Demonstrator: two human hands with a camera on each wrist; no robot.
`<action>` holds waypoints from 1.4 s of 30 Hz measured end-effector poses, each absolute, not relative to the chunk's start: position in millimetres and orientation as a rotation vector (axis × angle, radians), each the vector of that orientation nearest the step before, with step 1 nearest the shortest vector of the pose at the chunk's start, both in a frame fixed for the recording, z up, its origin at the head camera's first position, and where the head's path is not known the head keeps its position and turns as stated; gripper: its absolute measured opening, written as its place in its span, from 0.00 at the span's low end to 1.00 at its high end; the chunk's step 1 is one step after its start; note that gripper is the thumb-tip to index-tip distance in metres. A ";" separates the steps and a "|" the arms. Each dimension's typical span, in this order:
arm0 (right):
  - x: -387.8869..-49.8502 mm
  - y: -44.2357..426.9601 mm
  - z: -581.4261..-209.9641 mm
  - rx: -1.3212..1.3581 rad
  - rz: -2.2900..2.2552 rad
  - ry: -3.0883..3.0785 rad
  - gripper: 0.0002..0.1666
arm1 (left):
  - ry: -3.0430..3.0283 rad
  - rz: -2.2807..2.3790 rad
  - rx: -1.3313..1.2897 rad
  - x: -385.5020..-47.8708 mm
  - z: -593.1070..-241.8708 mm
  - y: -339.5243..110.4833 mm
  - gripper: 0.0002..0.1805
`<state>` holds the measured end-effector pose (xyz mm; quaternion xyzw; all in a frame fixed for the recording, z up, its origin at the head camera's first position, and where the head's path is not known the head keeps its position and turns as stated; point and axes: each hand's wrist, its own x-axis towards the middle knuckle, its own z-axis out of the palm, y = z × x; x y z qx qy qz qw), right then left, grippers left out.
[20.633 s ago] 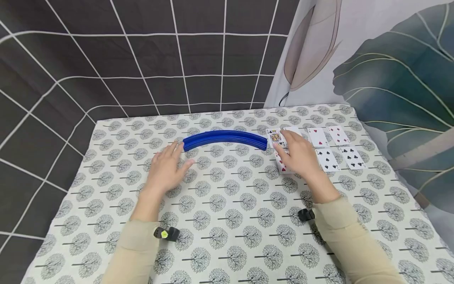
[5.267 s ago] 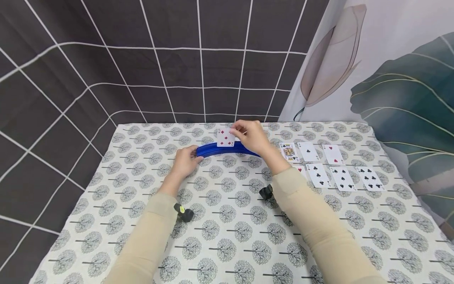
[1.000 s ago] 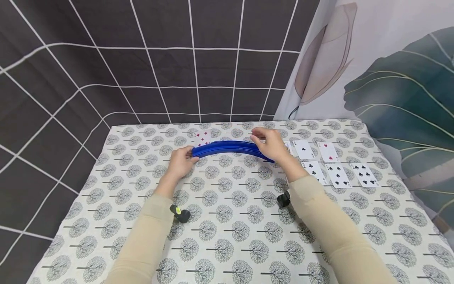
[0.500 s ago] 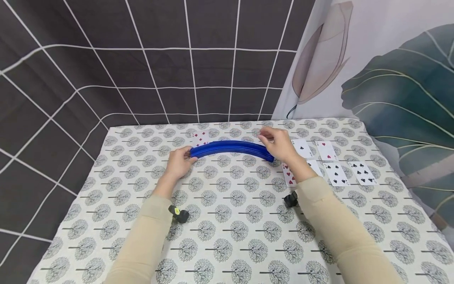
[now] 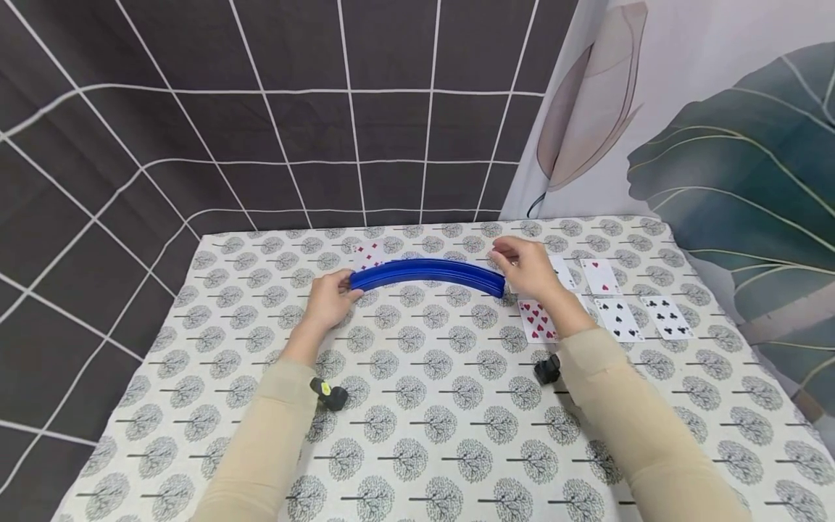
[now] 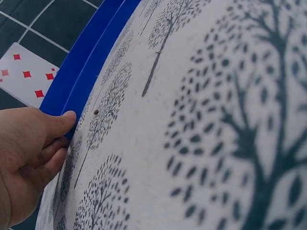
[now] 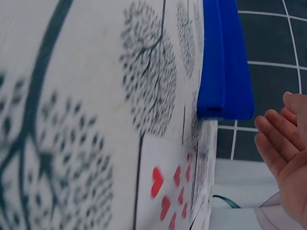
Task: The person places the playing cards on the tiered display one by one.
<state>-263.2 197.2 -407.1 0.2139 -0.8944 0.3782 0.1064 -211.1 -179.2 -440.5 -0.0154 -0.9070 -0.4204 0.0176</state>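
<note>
A curved blue playing-card holder (image 5: 427,272) lies across the back half of the table. My left hand (image 5: 329,299) pinches its left end, thumb in front, as the left wrist view shows. Just beside that hand a diamonds playing card (image 5: 369,254) rises upright at the holder's left end. Past the right end, my right hand (image 5: 530,268) hovers with loosely bent fingers; the right wrist view shows nothing in it. Beneath it lies a hearts card (image 5: 538,323), partly covered by the wrist. The hand also hides the picture card seen earlier.
More playing cards lie face up in two rows on the right: a two of hearts (image 5: 600,277), a spades card (image 5: 620,320) and a clubs card (image 5: 667,317). A tree-print cloth (image 5: 417,435) covers the table. A dark grid curtain (image 5: 293,123) hangs behind.
The diamonds card has gone from the table's right side, through my right hand, to the holder's left end. My right hand has since moved right, off the holder. The left keeps its grip.
</note>
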 end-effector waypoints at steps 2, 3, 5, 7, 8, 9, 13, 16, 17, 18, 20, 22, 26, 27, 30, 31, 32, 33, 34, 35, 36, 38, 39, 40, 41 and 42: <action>-262.8 201.6 -408.0 0.629 1.111 -2.627 0.15 | -2.818 -1.310 -0.046 -210.8 -440.4 -179.2 0.17; -263.1 203.8 -408.8 0.634 1.113 -2.623 0.15 | -2.817 -1.310 -0.048 -210.8 -440.8 -179.5 0.17; -263.7 208.0 -409.9 0.637 1.119 -2.619 0.15 | -2.814 -1.315 -0.050 -210.9 -440.9 -179.9 0.17; -263.6 211.7 -409.9 0.630 1.122 -2.625 0.16 | -2.810 -1.320 -0.052 -211.3 -441.3 -180.3 0.17; -263.6 213.5 -409.7 0.619 1.126 -2.636 0.16 | -2.811 -1.320 -0.054 -211.2 -441.4 -180.5 0.17; -263.4 215.1 -409.5 0.612 1.125 -2.642 0.17 | -2.811 -1.321 -0.054 -211.5 -441.9 -180.5 0.17; -261.5 221.7 -408.8 0.587 1.120 -2.660 0.17 | -2.815 -1.324 -0.053 -212.2 -443.2 -180.6 0.17; -261.3 227.8 -410.3 0.588 1.103 -2.656 0.16 | -2.814 -1.329 -0.052 -212.8 -444.0 -181.0 0.17; -261.2 229.6 -410.4 0.586 1.097 -2.656 0.16 | -2.814 -1.332 -0.049 -212.9 -443.9 -180.9 0.17; -260.4 231.3 -410.2 0.582 1.097 -2.659 0.17 | -2.812 -1.336 -0.047 -213.0 -443.8 -180.9 0.17; -260.3 235.6 -411.0 0.569 1.090 -2.667 0.17 | -2.811 -1.341 -0.045 -213.0 -443.5 -180.7 0.17; -259.5 239.2 -411.3 0.552 1.081 -2.678 0.17 | -2.810 -1.343 -0.043 -212.9 -443.2 -180.6 0.17; -257.4 246.2 -411.3 0.529 1.058 -2.680 0.16 | -2.817 -1.330 -0.040 -212.6 -443.5 -181.1 0.17; -256.7 247.8 -410.9 0.523 1.049 -2.681 0.16 | -2.819 -1.326 -0.038 -212.6 -443.6 -181.1 0.17; -254.0 252.3 -409.1 0.494 1.051 -2.685 0.16 | -2.822 -1.308 -0.045 -212.1 -442.3 -180.9 0.17; -253.5 253.8 -409.1 0.480 1.052 -2.690 0.16 | -2.822 -1.305 -0.049 -212.0 -441.8 -180.6 0.17; -253.2 255.4 -409.4 0.465 1.053 -2.697 0.17 | -2.822 -1.303 -0.049 -211.7 -441.2 -180.2 0.17; -252.7 256.8 -409.5 0.453 1.053 -2.704 0.17 | -2.820 -1.302 -0.048 -211.5 -440.5 -179.8 0.17; -252.3 258.1 -409.8 0.442 1.052 -2.710 0.18 | -2.821 -1.299 -0.049 -211.3 -439.8 -179.6 0.17; -252.1 259.6 -410.7 0.428 1.047 -2.716 0.18 | -2.821 -1.300 -0.047 -211.0 -439.5 -179.3 0.17; -251.7 261.1 -411.3 0.419 1.041 -2.721 0.19 | -2.822 -1.304 -0.045 -210.8 -439.3 -179.1 0.17; -250.8 264.2 -412.7 0.407 1.029 -2.724 0.19 | -2.824 -1.311 -0.041 -210.3 -439.3 -179.0 0.18; -250.6 265.8 -413.3 0.403 1.025 -2.722 0.19 | -2.825 -1.313 -0.041 -210.1 -439.3 -179.1 0.18; -250.6 267.7 -414.1 0.399 1.020 -2.719 0.19 | -2.825 -1.316 -0.041 -210.0 -439.4 -179.2 0.18; -250.5 269.6 -414.8 0.394 1.020 -2.718 0.19 | -2.826 -1.317 -0.041 -210.1 -439.8 -179.4 0.18; -250.5 271.3 -415.1 0.394 1.024 -2.715 0.19 | -2.826 -1.317 -0.041 -210.2 -440.3 -179.8 0.18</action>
